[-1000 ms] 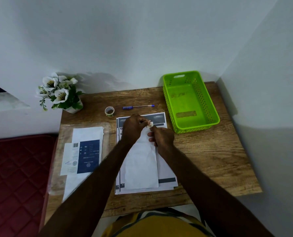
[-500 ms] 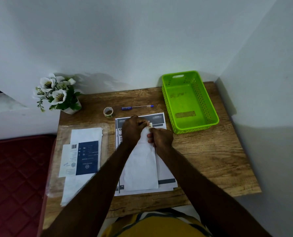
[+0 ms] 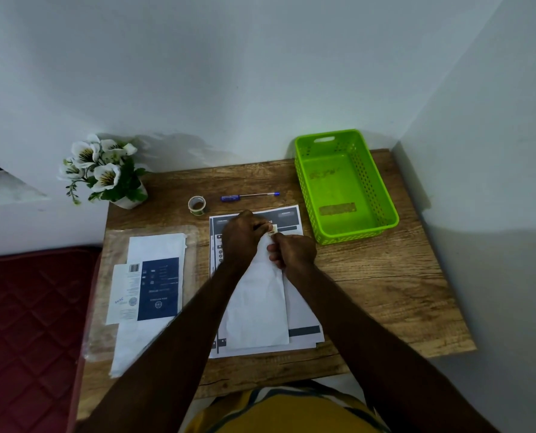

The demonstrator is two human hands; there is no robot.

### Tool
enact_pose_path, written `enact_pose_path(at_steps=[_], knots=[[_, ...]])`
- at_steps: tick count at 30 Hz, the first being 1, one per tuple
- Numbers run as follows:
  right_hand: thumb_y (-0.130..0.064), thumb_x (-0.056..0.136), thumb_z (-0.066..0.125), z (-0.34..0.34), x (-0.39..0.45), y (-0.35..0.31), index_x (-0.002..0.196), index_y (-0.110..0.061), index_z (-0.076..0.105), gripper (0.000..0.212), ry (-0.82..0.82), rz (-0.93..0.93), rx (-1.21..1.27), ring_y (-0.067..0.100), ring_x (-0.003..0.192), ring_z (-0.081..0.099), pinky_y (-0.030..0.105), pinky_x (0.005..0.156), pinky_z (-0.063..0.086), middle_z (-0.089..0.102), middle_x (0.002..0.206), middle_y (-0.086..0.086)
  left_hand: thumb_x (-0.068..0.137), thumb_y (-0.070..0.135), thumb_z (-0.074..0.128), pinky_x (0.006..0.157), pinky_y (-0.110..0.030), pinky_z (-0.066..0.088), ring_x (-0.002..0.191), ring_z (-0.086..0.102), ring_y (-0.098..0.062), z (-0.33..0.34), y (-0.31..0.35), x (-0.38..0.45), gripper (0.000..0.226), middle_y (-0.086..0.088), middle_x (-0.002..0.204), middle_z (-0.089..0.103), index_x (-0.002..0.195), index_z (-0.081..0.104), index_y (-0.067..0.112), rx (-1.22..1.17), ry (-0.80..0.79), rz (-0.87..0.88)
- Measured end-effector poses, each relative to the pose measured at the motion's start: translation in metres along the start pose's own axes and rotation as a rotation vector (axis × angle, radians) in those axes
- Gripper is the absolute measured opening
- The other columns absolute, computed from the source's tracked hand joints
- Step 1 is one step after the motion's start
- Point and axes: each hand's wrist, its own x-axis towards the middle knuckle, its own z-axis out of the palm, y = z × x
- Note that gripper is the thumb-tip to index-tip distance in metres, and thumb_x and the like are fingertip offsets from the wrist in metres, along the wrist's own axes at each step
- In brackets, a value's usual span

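Left hand [image 3: 241,237] and right hand [image 3: 293,253] both pinch tan tape piece [image 3: 272,229] at top of envelope [image 3: 257,307], just left of basket [image 3: 304,189]. Envelope lies on printed sheets [image 3: 304,317]; header print too blurred to read. Barcode slip [image 3: 126,295] further left.

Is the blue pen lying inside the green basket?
No, the blue pen lies on the wooden table, left of the green basket.
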Motion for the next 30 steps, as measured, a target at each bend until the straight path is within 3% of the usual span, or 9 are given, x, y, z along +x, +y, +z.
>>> enact_pose_path(at_steps=[8,13,19,21,23,25,27,30], knots=[[-0.025,0.094,0.071,-0.001,-0.001,-0.006,0.068,-0.005,0.064,0.033,-0.051,0.043,-0.044,0.014,0.041,0.052,0.018,0.036,0.035,0.068,0.066,0.009,0.088,0.032,0.078,0.079,-0.038,0.054,0.086,0.067,-0.015,-0.002,0.004,0.001,0.015,0.000,0.094,0.075,0.094,0.082,0.019,-0.036,-0.002,-0.015],[-0.022,0.091,0.075,-0.007,-0.002,-0.004,0.073,-0.002,0.065,0.028,-0.061,0.003,-0.066,0.010,0.030,0.052,0.014,0.032,0.032,0.069,0.063,0.010,0.079,0.028,0.086,0.071,-0.030,0.057,0.073,0.069,-0.008,-0.006,0.002,0.012,0.010,0.007,0.078,0.075,0.080,0.078,0.022,-0.132,-0.043,-0.131],[-0.015,0.087,0.074,-0.011,-0.008,-0.003,0.076,0.003,0.067,0.022,-0.016,-0.064,-0.158,0.014,0.034,0.055,0.017,0.035,0.035,0.068,0.064,0.013,0.080,0.022,0.087,0.070,-0.026,0.053,0.072,0.066,-0.003,-0.011,-0.005,0.021,0.010,0.008,0.077,0.071,0.081,0.078,0.017,-0.147,-0.109,-0.075],[-0.016,0.084,0.073,-0.015,-0.015,0.006,0.078,0.000,0.070,0.018,0.093,-0.281,-0.296,0.018,0.046,0.058,0.021,0.046,0.039,0.069,0.068,0.012,0.080,0.022,0.087,0.071,-0.026,0.055,0.073,0.066,-0.002,-0.011,-0.007,0.022,0.009,0.011,0.077,0.070,0.080,0.078,0.021,-0.136,-0.117,-0.068],[-0.022,0.085,0.074,-0.020,-0.019,0.018,0.078,-0.012,0.072,0.013,0.336,-0.694,-0.635,0.021,0.061,0.062,0.024,0.055,0.036,0.070,0.071,0.006,0.081,0.022,0.086,0.071,-0.026,0.055,0.073,0.065,0.000,-0.010,-0.010,0.023,0.007,0.012,0.077,0.069,0.081,0.078,0.022,-0.132,-0.121,-0.063],[-0.019,0.086,0.071,-0.023,-0.015,0.031,0.092,-0.015,0.077,0.009,0.453,-1.123,-0.800,0.026,0.083,0.070,0.029,0.061,0.049,0.074,0.086,0.007,0.082,0.021,0.085,0.069,-0.021,0.051,0.070,0.062,0.004,-0.012,-0.010,0.022,0.006,0.013,0.076,0.068,0.082,0.079,0.020,-0.134,-0.117,-0.049],[-0.017,0.090,0.060,-0.024,-0.006,0.040,0.118,-0.010,0.074,0.032,0.351,-1.299,-0.838,0.032,0.119,0.065,0.037,0.087,0.056,0.074,0.115,0.014,0.082,0.020,0.085,0.069,-0.018,0.049,0.070,0.061,0.006,-0.014,-0.009,0.022,0.007,0.012,0.076,0.068,0.083,0.078,0.021,-0.133,-0.119,-0.050],[-0.030,0.099,0.044,-0.025,0.004,0.049,0.144,-0.007,0.054,0.051,0.194,-1.324,-1.007,0.034,0.143,0.044,0.051,0.112,0.041,0.054,0.148,0.015,0.082,0.020,0.085,0.070,-0.018,0.050,0.072,0.062,0.005,-0.016,-0.007,0.022,0.007,0.010,0.078,0.070,0.085,0.079,0.020,-0.136,-0.132,-0.053]])
